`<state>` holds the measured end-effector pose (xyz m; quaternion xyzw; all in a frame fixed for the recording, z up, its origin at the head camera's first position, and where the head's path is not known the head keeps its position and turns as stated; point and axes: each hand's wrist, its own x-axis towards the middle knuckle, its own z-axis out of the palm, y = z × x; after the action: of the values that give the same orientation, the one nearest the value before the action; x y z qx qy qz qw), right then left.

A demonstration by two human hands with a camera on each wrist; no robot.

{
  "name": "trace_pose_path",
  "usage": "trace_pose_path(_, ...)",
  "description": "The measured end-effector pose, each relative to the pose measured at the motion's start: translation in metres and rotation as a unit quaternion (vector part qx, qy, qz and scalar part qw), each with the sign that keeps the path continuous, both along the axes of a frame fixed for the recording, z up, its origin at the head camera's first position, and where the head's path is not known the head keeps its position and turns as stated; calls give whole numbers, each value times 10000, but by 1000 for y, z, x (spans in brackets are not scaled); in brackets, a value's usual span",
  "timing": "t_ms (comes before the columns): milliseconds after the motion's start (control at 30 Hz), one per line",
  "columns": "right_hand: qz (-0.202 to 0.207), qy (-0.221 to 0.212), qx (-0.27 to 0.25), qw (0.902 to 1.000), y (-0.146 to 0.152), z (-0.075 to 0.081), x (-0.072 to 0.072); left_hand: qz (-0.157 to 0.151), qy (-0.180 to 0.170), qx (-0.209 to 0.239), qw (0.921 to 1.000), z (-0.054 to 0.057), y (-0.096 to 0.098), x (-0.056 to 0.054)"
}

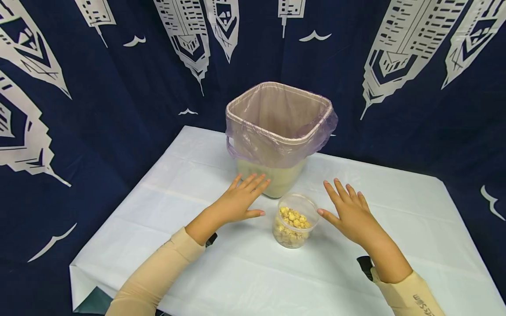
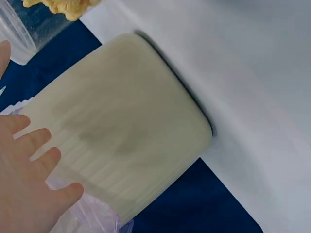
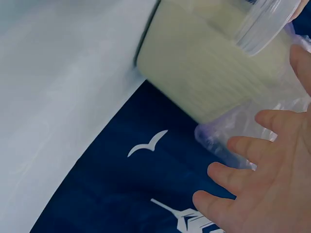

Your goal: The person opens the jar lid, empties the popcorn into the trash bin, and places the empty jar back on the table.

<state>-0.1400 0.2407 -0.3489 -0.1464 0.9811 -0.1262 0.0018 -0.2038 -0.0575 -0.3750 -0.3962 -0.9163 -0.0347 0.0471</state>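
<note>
A clear round plastic tub [image 1: 293, 240] stands upright on the table, partly filled with yellow popcorn [image 1: 294, 218]. Left of it hovers my left hand [image 1: 236, 202], fingers spread and straight, holding nothing. On the tub's other side is my right hand [image 1: 349, 215], also spread, its thumb tip close to the rim; whether it touches I cannot tell. Just behind the tub stands a cream trash bin [image 1: 272, 175] lined with a thin purple bag [image 1: 265, 147] folded over its rim. In the left wrist view the bin's ribbed side [image 2: 121, 121] lies beyond the fingers.
A white cloth [image 1: 221, 281] covers the table. Behind it hangs a dark blue curtain [image 1: 130, 101] printed with white buildings and birds. The table's back edge runs close behind the bin. At the front left corner the cloth is folded, showing a green patch [image 1: 94, 302].
</note>
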Motion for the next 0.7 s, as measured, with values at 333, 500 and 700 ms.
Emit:
trace_pose_path(333, 308, 132, -30, 9994, -26, -2, -6, -307, -204, 37, 9993, -12, 10, 7)
trace_pose_path(500, 464, 225, 53, 9987, -37, -6, -6, -378, -271, 11, 9989, -17, 15, 11)
trace_pose_path(700, 700, 165, -12, 9974, -47, -11, -5, -416, -446, 75, 9981, -23, 19, 15)
